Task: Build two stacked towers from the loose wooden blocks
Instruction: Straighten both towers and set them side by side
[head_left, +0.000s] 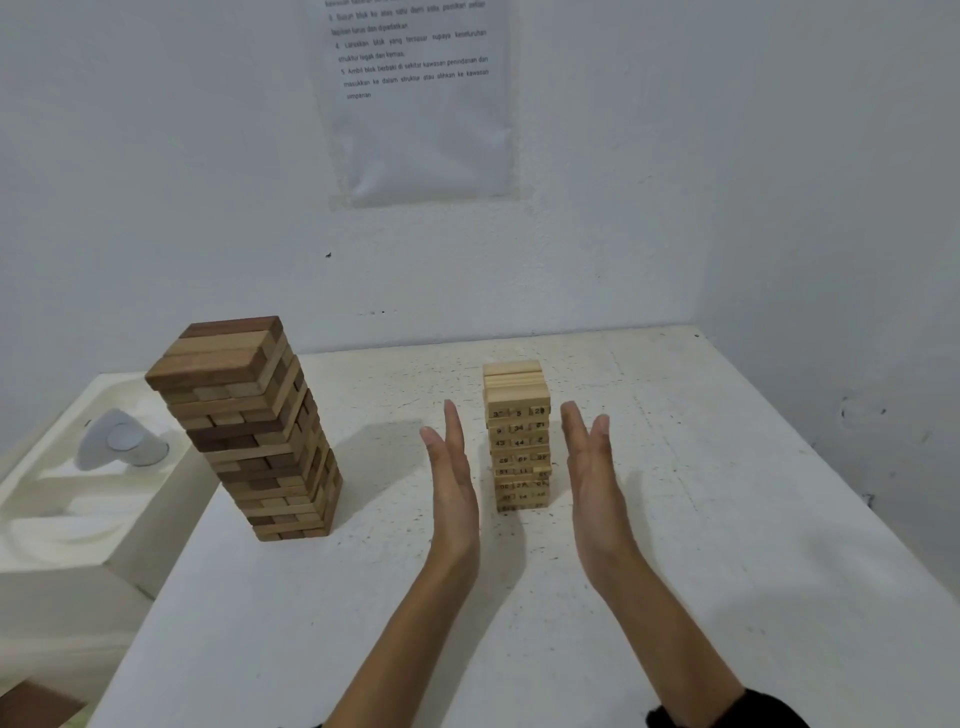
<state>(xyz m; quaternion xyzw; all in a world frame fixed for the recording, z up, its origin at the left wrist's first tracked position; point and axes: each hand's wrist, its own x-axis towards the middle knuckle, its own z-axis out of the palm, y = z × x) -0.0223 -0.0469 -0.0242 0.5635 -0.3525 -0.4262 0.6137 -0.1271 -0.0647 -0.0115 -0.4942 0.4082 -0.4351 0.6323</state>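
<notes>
A tall tower of brown wooden blocks stands on the left part of the white table. A smaller tower of pale blocks with printed numbers stands near the middle. My left hand is held flat and upright just left of the small tower, fingers straight. My right hand mirrors it on the tower's right side. Neither hand touches the tower; a narrow gap shows on each side. No loose blocks are in sight.
A white sink with a tap lies beyond the table's left edge. White walls close the back and right sides, with a printed sheet taped to the back wall.
</notes>
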